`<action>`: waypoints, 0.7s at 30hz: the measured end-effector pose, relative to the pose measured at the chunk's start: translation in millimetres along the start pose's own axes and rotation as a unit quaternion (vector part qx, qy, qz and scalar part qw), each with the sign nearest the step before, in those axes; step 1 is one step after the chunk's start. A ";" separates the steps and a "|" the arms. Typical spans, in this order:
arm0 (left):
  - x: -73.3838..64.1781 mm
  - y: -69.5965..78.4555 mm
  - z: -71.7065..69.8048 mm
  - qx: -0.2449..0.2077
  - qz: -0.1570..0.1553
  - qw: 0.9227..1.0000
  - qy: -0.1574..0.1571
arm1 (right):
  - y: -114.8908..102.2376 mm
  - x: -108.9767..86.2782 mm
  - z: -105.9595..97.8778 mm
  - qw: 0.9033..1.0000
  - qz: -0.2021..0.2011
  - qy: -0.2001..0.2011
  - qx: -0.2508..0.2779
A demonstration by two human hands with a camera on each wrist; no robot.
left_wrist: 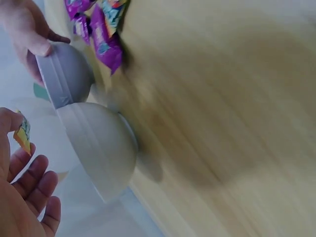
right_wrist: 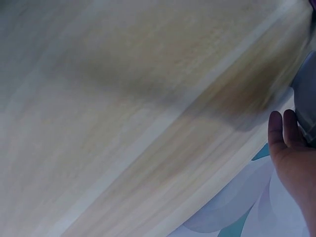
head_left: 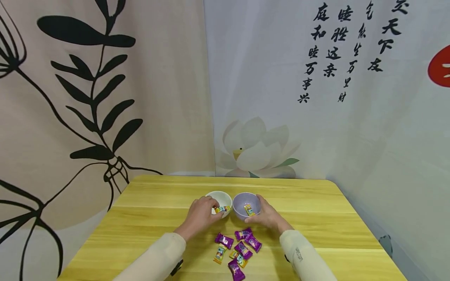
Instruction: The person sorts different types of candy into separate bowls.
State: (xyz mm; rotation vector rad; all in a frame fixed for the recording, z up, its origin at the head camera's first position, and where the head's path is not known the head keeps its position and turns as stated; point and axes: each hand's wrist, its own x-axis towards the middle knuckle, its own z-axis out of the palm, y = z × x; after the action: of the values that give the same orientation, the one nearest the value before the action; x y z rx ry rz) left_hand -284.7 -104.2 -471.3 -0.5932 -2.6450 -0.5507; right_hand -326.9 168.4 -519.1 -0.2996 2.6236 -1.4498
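Between thumb and forefinger, my left hand (head_left: 201, 215) pinches a yellow wrapped candy (left_wrist: 23, 134) just above the mouth of the white bowl (head_left: 218, 194). The other fingers of that hand are half curled and hold nothing. My right hand (head_left: 270, 217) grips the side of the lavender bowl (head_left: 237, 210), thumb toward me and fingers around the far right side. Inside the lavender bowl lies another yellow wrapped candy (head_left: 249, 210). Both bowls stand upright side by side, rims close together. In the right wrist view, the right fingers (right_wrist: 276, 129) lie along the bowl's outside.
Nearer to me on the wooden table (head_left: 158, 218) lie several purple wrapped candies (head_left: 253, 242), with a yellow candy (head_left: 219, 253) at their left and another yellow candy (head_left: 241, 260) partly under a purple one. A printed curtain (head_left: 175, 97) hangs behind the table's far edge.
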 end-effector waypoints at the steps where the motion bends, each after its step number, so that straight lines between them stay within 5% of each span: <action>1: 3.3 1.6 0.6 -0.001 -0.001 1.000 0.000 | 0.1 -0.2 0.1 1.000 -0.001 0.000 -0.001; 21: 47.1 28.6 31.6 0.043 -0.018 0.998 -0.030 | 1.3 -0.7 -1.3 1.000 -0.022 -0.012 0.005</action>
State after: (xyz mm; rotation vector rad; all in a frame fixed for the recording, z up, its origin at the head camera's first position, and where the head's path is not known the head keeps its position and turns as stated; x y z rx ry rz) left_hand -319.5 -51.0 -469.7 -0.5461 -2.7257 -0.4336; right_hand -326.6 170.2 -519.5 -0.3729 2.6067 -1.4613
